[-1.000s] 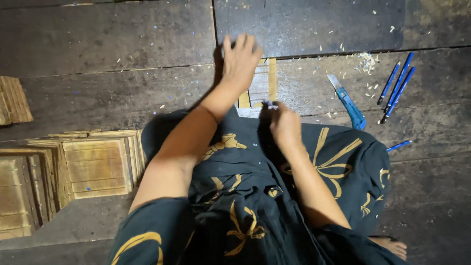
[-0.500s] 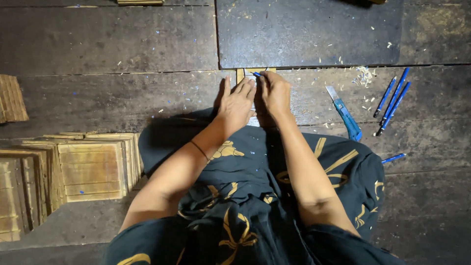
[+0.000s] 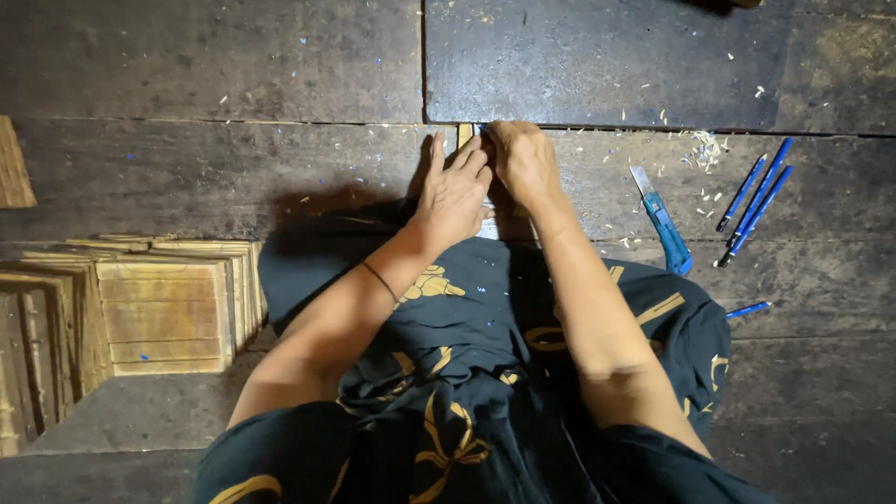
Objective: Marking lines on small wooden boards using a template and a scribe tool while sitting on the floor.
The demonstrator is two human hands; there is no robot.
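I sit on a dark plank floor in dark cloth with gold patterns. My left hand (image 3: 455,191) lies flat, fingers spread, pressing a thin pale wooden strip (image 3: 464,135) against the floor; only the strip's far tip shows. Right beside it, my right hand (image 3: 523,159) is closed around a small blue tool, whose tip (image 3: 480,128) pokes out at the strip's end. The two hands touch each other. Most of the strip is hidden under them.
A blue utility knife (image 3: 665,224) lies to the right, with several blue pens (image 3: 754,201) beyond it and one more (image 3: 749,309) nearer me. Stacks of square woven wooden panels (image 3: 159,313) sit at my left. Pale shavings (image 3: 705,149) litter the boards.
Both hands came together over the strip: the left hand drew back from its far reach and pressed flat, the right moved forward with the blue tool to the strip's end.
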